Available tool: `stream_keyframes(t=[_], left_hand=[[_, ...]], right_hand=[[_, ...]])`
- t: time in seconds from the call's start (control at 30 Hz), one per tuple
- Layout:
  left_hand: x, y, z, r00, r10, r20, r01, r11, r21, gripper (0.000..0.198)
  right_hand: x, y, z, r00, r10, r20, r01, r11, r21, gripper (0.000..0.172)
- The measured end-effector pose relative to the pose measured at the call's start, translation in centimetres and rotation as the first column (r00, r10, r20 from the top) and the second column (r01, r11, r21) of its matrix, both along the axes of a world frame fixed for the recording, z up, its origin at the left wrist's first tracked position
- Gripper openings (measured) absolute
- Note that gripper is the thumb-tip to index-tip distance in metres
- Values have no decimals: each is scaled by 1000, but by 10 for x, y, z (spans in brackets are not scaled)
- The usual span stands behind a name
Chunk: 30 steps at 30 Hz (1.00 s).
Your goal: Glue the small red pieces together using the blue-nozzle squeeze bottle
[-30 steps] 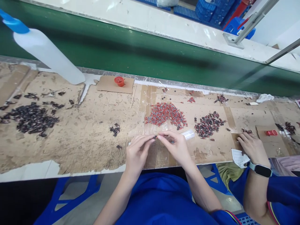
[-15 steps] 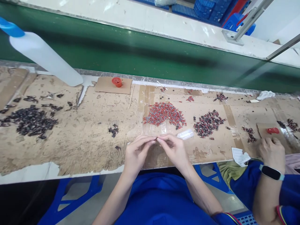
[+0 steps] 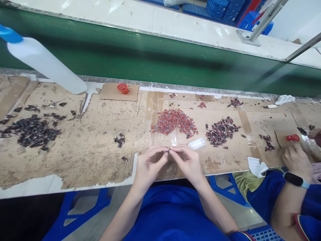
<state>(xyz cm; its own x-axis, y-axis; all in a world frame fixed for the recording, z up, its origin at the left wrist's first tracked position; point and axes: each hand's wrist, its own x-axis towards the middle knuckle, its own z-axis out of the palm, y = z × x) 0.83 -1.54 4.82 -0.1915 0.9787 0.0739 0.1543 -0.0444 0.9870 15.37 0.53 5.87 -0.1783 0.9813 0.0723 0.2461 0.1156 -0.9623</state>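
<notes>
In the head view, the left hand [image 3: 150, 164] and the right hand [image 3: 187, 162] meet fingertip to fingertip, each pinched on a tiny dark part [image 3: 169, 150] that the fingers mostly hide. The part is held above the cardboard [image 3: 97, 117], on the near side of the red pile [image 3: 175, 122]. With so little to grip, an uneven squeeze could make it slip out, and its exact angle between the fingers cannot be told. A dropped part could fall toward the near edge, or land beside the clear plastic piece [image 3: 197, 144], just beyond the right hand. The red pile and the mixed pile [image 3: 222, 131] lie near each other with strays around them, so a careless sweep of the right forearm could mingle them. The torn cardboard edge beside the left hand might also catch a fallen part.
</notes>
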Motion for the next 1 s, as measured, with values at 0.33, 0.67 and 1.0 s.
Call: stream_keyframes(t=[0.33,0.67,1.0], left_hand=[[0,2,14,930,-76,-359,122,987,107,40],[-128,-34,-30,613,-43,-789,220,968,118,38],[-81,-26,-21,806,-30,-591,184,962,201,26]], right_hand=[[73,11,-11,881,-455,128,419,877,234,15],[112,24,-13,737,-255,626,-89,881,465,38],[91,21,-13,783,-59,619,-171,937,305,24]])
